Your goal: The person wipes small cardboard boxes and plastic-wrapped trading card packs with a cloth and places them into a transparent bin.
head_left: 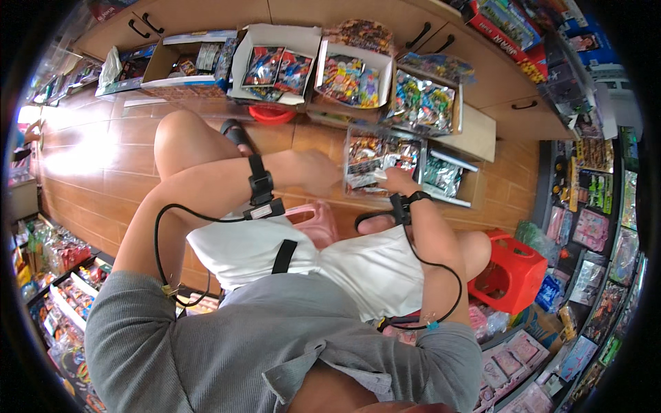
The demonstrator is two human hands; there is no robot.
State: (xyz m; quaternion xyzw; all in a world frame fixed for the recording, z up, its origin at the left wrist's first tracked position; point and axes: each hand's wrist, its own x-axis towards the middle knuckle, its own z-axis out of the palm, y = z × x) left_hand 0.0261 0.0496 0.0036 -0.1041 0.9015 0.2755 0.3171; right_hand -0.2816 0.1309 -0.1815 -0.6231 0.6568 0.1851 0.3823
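The right hand (399,180) is over the near edge of a clear plastic rectangular bin (365,195) of shiny multicoloured packets (365,148), its fingers close together; whether they grip anything is too small to tell. The blurred left hand (317,172) is just left of that bin, its grip unclear. The bin sits on the brown wood-look floor (509,182), beside a shallow pale-rimmed box (452,201) of teal-and-silver packets (442,175)

Floor (82,186): brown tile. Upon it: clear bin (368,193) of packets (365,150), at right hand (399,180); open box (447,199), just right of same; red plastic container (529,283), farther right; red bowl (272,115) (partly hidden), beyond left hand (317,172).
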